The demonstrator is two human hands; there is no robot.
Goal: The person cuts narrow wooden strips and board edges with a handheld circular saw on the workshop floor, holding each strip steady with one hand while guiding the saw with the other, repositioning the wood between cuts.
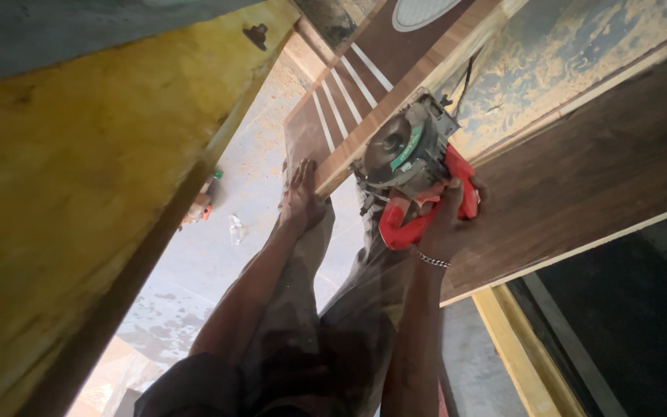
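Observation:
My right hand (448,224) grips the red handle of a circular saw (409,158), whose grey blade guard sits at the near end of a long wooden strip (395,96). My left hand (301,197) presses flat on the end of a dark brown striped panel (341,100), just left of that strip. A chain bracelet circles my right wrist. The saw's black cord runs up and away behind it. A large dark wood-grain board (580,177) lies under and to the right of the saw.
A big yellow-stained panel (71,201) fills the left side, close to my left arm. A dusty concrete floor (218,255) with small litter lies beyond my legs. A yellow frame edge (519,347) runs at lower right beside a dark surface.

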